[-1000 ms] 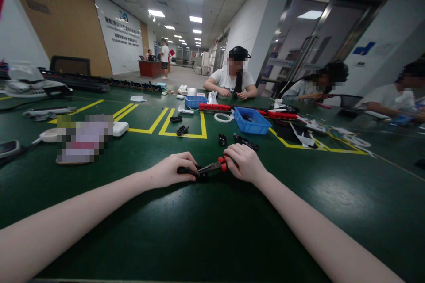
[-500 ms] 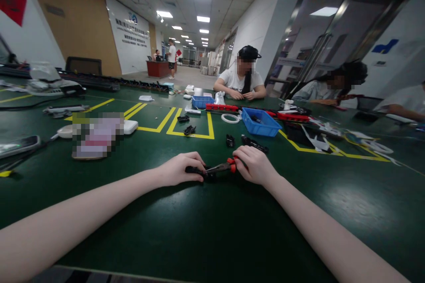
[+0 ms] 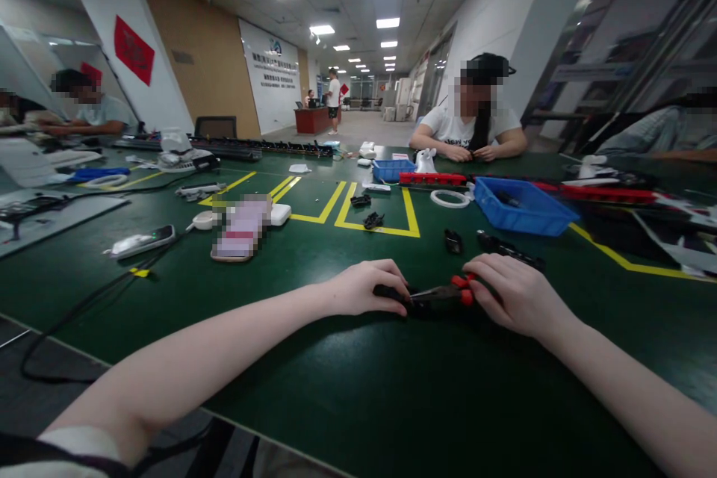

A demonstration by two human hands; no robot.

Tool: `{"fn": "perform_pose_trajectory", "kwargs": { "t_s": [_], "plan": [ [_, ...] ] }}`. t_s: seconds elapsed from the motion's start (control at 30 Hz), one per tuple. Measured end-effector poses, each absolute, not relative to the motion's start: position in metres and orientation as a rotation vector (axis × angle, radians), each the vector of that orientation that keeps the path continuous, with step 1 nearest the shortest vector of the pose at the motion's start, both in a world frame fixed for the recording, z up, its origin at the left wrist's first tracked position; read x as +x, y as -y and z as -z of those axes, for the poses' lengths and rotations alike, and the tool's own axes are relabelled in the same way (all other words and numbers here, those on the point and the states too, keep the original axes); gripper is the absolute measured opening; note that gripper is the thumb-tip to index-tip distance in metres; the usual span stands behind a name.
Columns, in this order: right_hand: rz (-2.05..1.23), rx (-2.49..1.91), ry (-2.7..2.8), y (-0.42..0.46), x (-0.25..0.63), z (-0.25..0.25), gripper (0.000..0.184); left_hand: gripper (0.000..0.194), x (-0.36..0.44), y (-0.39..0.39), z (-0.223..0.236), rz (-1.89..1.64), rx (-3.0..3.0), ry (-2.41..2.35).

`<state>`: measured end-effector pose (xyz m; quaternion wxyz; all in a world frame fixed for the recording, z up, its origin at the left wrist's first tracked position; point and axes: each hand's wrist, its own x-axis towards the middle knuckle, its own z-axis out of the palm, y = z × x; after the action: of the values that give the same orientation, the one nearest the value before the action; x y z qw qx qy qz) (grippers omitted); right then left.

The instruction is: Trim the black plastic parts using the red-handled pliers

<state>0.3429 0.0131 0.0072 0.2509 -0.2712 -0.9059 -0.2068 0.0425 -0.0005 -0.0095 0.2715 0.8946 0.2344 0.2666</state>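
My left hand [image 3: 367, 290] is closed around a small black part [image 3: 393, 292], whose exact kind I cannot make out. In my right hand [image 3: 512, 291] is a pair of needle-nose pliers with red handles [image 3: 462, 289]. The narrow jaws of the pliers point left and meet the black part beside my left fingertips. Whether the jaws grip it is too small to tell. Just beyond my right hand lie a black piece [image 3: 453, 241] and a longer black assembly [image 3: 511, 249]. Two small black clip-like pieces, one of them nearer [image 3: 373, 220], rest inside the yellow tape outline.
A large blue bin [image 3: 523, 218] holding a dark item stands beyond my right hand, near a white ring [image 3: 449, 199]. At left lie a phone [image 3: 242, 230], a white box [image 3: 281, 214] and a cable [image 3: 92, 291]. A co-worker [image 3: 470, 123] sits across the green table.
The view has swung left, so everything appears shifted to the right. Both hands keep hold of the black part and the pliers, in nearly the same pose.
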Motion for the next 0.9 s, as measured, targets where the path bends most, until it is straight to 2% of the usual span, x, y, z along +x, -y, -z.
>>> {"fn": "perform_pose_trajectory", "kwargs": {
  "t_s": [0.67, 0.9],
  "plan": [
    [0.596, -0.681, 2.475, -0.0202, 0.3495, -0.0038, 0.016, 0.019, 0.0423, -0.0018, 0.0097, -0.717, 2.463, -0.608],
    [0.652, -0.654, 2.485, -0.019, 0.3495, -0.0044, 0.032, 0.019, 0.0428, -0.0002, 0.0083, -0.721, 2.431, -0.628]
  ]
}}
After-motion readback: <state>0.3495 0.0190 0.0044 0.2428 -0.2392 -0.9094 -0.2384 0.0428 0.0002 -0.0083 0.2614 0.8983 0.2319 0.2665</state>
